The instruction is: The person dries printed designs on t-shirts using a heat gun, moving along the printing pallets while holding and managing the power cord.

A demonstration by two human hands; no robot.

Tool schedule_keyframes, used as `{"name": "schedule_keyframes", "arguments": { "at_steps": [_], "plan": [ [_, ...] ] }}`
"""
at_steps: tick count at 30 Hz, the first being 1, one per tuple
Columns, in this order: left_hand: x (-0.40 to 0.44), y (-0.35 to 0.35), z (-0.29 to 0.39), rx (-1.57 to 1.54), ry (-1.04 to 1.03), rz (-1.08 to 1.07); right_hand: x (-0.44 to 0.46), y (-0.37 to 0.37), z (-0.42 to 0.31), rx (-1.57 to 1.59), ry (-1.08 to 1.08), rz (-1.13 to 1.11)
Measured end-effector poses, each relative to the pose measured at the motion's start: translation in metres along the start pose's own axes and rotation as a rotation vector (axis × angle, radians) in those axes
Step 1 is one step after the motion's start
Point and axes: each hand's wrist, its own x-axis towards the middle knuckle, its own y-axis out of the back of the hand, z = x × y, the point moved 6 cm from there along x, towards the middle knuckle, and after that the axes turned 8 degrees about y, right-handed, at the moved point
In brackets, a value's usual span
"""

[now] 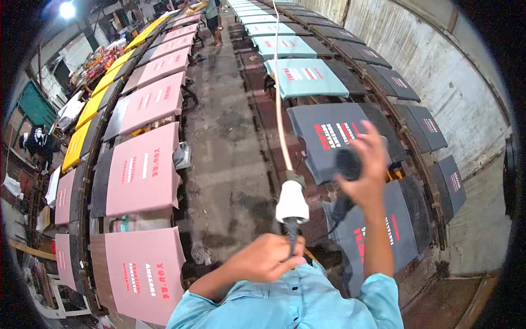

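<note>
Both hands: full — the left hand (268,259) closed narrowly round a black cable (292,229), the right hand (370,172) spread wide about a dark tool (348,164) too blurred to name
White connector (292,202): just above the left hand, the black cable running into its lower end; a white cord (280,109) leads away from its top, up along the aisle
Dark tool: between the right hand's thumb and fingers, in front of a charcoal panel (315,129) lettered in red and white — I cannot tell whether it touches the cloth
Right worktop (415,211): charcoal panels nearest the person, teal panels (307,78) farther along
Left worktop (102,183): a row of pink panels (143,189) stretching off, the near ones reading "YOU'RE" in red
Beyond that: yellow panels (76,145) in another line
Aisle (219,137): grey and stained, between the two rows, with another person (212,19) standing near its far end
Sleeves (379,296): light blue, ending well short of the wrists
</note>
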Motion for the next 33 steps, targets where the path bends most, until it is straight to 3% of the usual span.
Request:
{"name": "schedule_keyframes", "arguments": {
  "at_steps": [3, 4, 5, 7, 12, 13, 14, 15, 16, 18, 19, 23, 26, 27, 29, 30, 32, 33],
  "plan": [
    [0.022, -0.012, -0.002, 0.018, -0.047, -0.118, 0.001, -0.101, 0.01, 0.005, 0.2, -0.183],
    [0.029, -0.014, -0.004, 0.029, -0.049, -0.164, -0.004, -0.136, 0.024, -0.022, 0.356, -0.129],
    [0.037, -0.015, -0.007, 0.05, -0.031, -0.207, 0.007, -0.134, 0.013, 0.172, 0.283, -0.181],
    [0.053, -0.015, -0.01, 0.096, 0.014, -0.292, 0.021, -0.149, 0.023, 0.234, 0.235, -0.128],
    [0.064, 0.017, -0.063, 0.007, -0.031, -0.359, 0.056, -0.155, 0.049, 0.183, 0.29, -0.164],
    [0.071, 0.049, -0.072, 0.244, 0.181, -0.567, 0.059, -0.156, 0.056, 0.163, 0.3, -0.148],
    [0.071, 0.089, -0.09, 0.04, 0.284, -0.276, 0.063, -0.151, 0.057, 0.143, 0.328, -0.122],
    [0.074, 0.131, -0.109, 0.149, 0.359, -0.124, 0.066, -0.152, 0.061, 0.129, 0.34, -0.13],
    [0.084, 0.168, -0.123, 0.016, 0.246, 0.123, 0.066, -0.155, 0.063, 0.117, 0.349, -0.142],
    [0.142, 0.224, -0.12, 0.147, 0.462, 0.512, 0.067, -0.16, 0.063, 0.083, 0.375, -0.138],
    [0.181, 0.241, -0.119, 0.076, 0.317, 0.555, 0.067, -0.164, 0.062, 0.099, 0.355, -0.139],
    [0.335, 0.262, -0.159, -0.306, 0.527, 0.366, 0.078, -0.174, 0.066, 0.135, 0.302, -0.11],
    [0.394, 0.272, -0.163, -0.85, 0.507, 0.54, 0.087, -0.185, 0.082, 0.185, 0.196, -0.066],
    [0.42, 0.296, -0.198, -1.061, 0.388, 0.429, 0.091, -0.186, 0.091, 0.143, 0.201, -0.037],
    [0.425, 0.346, -0.195, -0.978, 0.282, 0.372, 0.094, -0.186, 0.115, 0.071, 0.201, 0.001],
    [0.414, 0.363, -0.172, -0.951, 0.277, 0.439, 0.093, -0.187, 0.131, 0.127, 0.085, -0.043],
    [0.391, 0.397, -0.148, -0.939, 0.216, 0.37, 0.095, -0.174, 0.156, 0.091, -0.03, 0.102],
    [0.383, 0.408, -0.148, -1.08, 0.175, 0.127, 0.098, -0.163, 0.162, 0.05, -0.072, 0.176]
  ]
}}
